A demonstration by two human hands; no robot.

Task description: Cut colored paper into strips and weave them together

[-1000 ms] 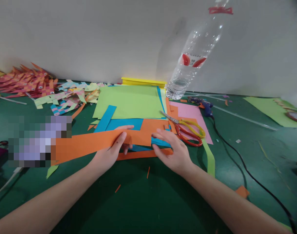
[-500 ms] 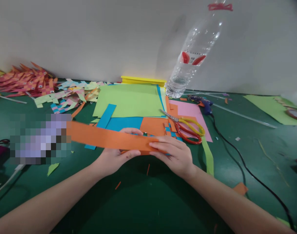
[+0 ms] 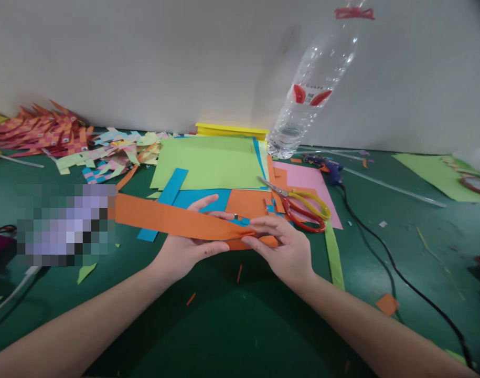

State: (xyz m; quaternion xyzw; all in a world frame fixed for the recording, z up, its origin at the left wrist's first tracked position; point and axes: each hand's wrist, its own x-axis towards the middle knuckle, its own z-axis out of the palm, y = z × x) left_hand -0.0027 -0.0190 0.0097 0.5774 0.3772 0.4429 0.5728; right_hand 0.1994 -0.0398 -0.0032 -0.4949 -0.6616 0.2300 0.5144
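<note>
A long orange paper strip (image 3: 157,216) stretches leftward from between my hands, its right end bent and creased. My right hand (image 3: 289,244) pinches that end between thumb and fingers. My left hand (image 3: 187,257) is closed on the orange paper from beneath, thumb at the near edge and one finger raised behind. A second orange layer shows under the strip near both thumbs; whether it is the same piece I cannot tell. Just beyond my right hand lie scissors (image 3: 306,209) with red and yellow handles. Behind my left hand is a blue paper strip (image 3: 172,186).
Light green sheets (image 3: 208,163) are stacked by the wall. A plastic bottle (image 3: 310,89) leans there. A hot glue gun (image 3: 334,172) with a black cord (image 3: 375,236) lies right. Woven paper pieces (image 3: 46,131) are heaped at the back left, near a blurred-out purplish object (image 3: 68,226).
My right fingers have pulled back slightly, and the strip's right end is now bent between them. A left finger has lifted behind the strip.
</note>
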